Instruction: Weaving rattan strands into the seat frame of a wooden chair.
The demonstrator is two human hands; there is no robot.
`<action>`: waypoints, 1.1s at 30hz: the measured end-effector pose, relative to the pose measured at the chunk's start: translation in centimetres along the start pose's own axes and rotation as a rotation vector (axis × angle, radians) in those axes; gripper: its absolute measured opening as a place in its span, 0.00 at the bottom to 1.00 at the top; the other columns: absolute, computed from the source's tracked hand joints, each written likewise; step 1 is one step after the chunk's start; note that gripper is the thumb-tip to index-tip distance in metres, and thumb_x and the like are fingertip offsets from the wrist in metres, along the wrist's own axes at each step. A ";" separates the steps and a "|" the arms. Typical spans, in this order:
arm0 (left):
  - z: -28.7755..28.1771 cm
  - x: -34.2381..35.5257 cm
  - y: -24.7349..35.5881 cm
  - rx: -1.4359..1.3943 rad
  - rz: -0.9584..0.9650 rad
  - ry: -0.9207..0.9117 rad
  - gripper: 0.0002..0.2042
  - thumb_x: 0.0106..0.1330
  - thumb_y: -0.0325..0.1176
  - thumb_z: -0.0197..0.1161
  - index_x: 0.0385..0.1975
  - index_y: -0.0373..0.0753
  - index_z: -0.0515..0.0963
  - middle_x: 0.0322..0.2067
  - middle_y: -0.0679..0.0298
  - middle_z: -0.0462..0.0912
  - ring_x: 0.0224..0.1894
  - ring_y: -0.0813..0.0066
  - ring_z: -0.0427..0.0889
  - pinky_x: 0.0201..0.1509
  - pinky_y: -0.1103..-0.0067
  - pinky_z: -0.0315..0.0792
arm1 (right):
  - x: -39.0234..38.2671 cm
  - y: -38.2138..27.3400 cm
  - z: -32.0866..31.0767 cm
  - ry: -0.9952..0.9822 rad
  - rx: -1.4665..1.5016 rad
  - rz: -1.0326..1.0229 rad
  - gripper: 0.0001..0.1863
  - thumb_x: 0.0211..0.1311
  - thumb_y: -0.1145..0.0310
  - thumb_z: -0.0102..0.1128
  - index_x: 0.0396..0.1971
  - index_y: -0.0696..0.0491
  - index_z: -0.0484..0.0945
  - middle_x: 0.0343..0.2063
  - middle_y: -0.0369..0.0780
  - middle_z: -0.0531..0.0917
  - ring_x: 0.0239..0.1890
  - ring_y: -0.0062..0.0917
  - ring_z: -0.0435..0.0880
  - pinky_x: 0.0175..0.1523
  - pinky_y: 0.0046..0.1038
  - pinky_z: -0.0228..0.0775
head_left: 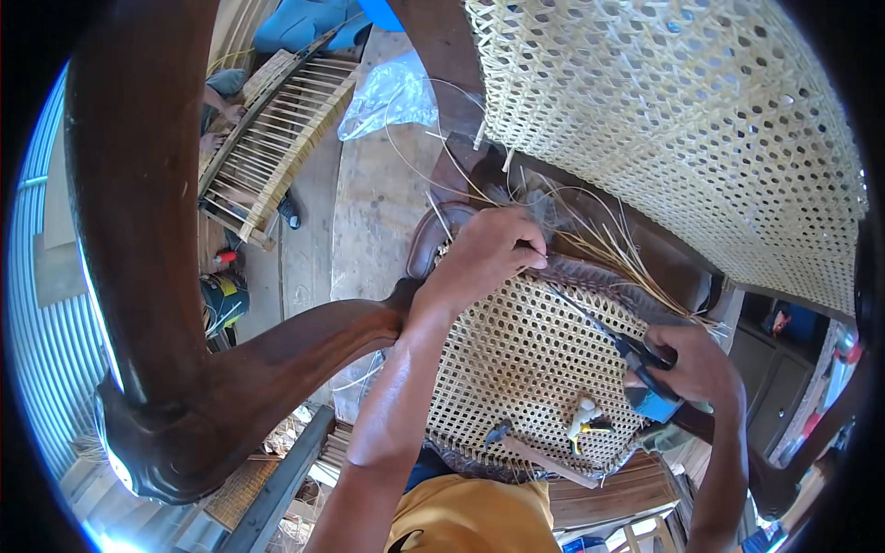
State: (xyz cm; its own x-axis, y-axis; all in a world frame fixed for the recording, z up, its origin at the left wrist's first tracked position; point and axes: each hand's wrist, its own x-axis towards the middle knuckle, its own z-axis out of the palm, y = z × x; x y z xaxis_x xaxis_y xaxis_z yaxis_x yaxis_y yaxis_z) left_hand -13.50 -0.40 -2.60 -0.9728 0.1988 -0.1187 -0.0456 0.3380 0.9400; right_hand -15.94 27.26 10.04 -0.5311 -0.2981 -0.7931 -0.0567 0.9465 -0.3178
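Observation:
Before me is a woven cane seat (516,355) set in a dark carved wooden frame. My left hand (493,249) is over the seat's far edge, thumb and fingertips pinched together; whatever they hold is too small to make out. In my right hand (696,369), at the seat's right side, is a pair of dark scissors (608,334), its blades pointing up and left over the cane toward my left hand. Below the right hand shows a blue object (653,404) of unclear kind. A hammer (544,459) with a wooden handle rests on the near part of the seat.
Beside the hammer is a yellow-and-black tool (590,429). Loose cane strands (618,253) trail along the back edge. A caned panel (664,120) rises at upper right, a dark curved arm (304,359) at left. Another person's hands (221,129) touch a slatted frame (286,138).

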 end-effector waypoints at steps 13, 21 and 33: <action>0.3 0.4 -0.5 0.015 0.093 0.028 0.06 0.54 0.30 0.67 0.28 0.35 0.82 0.27 0.59 0.79 0.34 0.62 0.79 0.40 0.71 0.70 | 4.1 0.4 -0.5 -0.031 -0.030 -0.120 0.27 0.47 0.46 0.73 0.32 0.57 0.79 0.24 0.45 0.80 0.27 0.35 0.79 0.37 0.35 0.69; 0.3 0.3 -0.4 0.011 0.073 0.016 0.06 0.54 0.30 0.67 0.27 0.35 0.81 0.28 0.59 0.79 0.35 0.61 0.79 0.40 0.70 0.70 | 4.1 -0.3 0.0 -0.093 -0.055 -0.134 0.23 0.49 0.54 0.74 0.30 0.58 0.78 0.21 0.43 0.80 0.23 0.33 0.77 0.35 0.33 0.68; 0.4 0.5 -0.2 0.033 0.074 0.009 0.07 0.54 0.31 0.68 0.28 0.35 0.82 0.27 0.60 0.79 0.33 0.63 0.79 0.38 0.71 0.70 | 4.5 0.4 0.4 -0.138 0.034 -0.111 0.26 0.55 0.48 0.70 0.33 0.59 0.79 0.18 0.37 0.76 0.13 0.19 0.75 0.20 0.26 0.66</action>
State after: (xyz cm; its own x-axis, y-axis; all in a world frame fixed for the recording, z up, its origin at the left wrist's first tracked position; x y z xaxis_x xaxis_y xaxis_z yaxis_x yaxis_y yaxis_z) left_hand -13.93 -0.04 -2.99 -0.9753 0.2161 -0.0457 0.0344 0.3532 0.9349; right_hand -17.95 26.22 6.16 -0.4016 -0.4166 -0.8156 -0.0781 0.9029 -0.4228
